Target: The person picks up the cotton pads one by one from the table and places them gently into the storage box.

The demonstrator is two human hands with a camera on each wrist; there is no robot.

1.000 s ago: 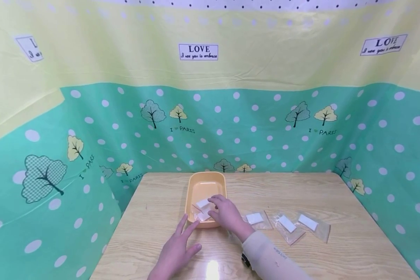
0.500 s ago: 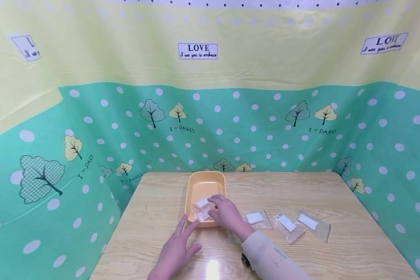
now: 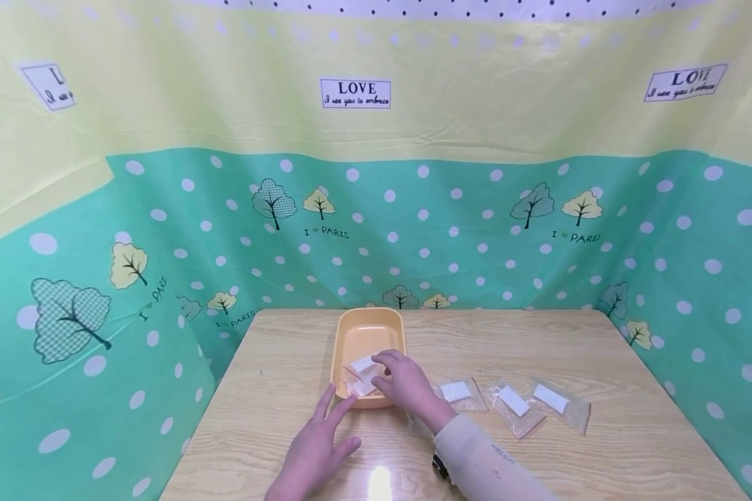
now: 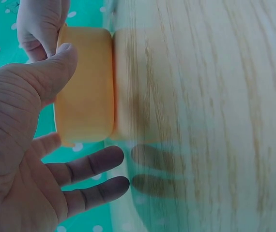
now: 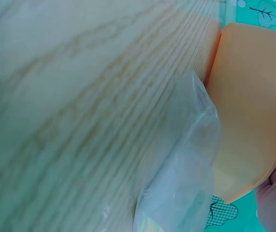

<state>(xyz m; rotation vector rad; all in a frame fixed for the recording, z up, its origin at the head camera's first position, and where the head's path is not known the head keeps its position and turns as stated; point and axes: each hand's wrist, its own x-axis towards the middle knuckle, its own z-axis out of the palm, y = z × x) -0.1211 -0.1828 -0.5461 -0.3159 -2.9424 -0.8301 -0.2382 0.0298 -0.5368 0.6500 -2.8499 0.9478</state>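
In the head view, an orange tray [image 3: 370, 337] holds small clear zip bags with white rectangular pieces [image 3: 363, 364] at its near end. My left hand [image 3: 316, 445] is at the near left corner, its fingers spread along the rim; the left wrist view shows its thumb [image 4: 65, 58] by the rim. My right hand [image 3: 407, 383] reaches over the tray's right side. Its thumb and forefinger are apart above the bags, and the other fingers are partly hidden. Under the right forearm lies another clear bag [image 5: 186, 159], large in the right wrist view.
To the right of the tray lie several clear bags with white pieces: one close by [image 3: 456, 391], one in the middle [image 3: 514, 401] and one farther right [image 3: 551, 398]. The wooden table [image 3: 539, 334] is bounded by a green and yellow curtain [image 3: 388, 236].
Both hands, the tray and the bags keep their places. Only the head camera shifts very slightly.
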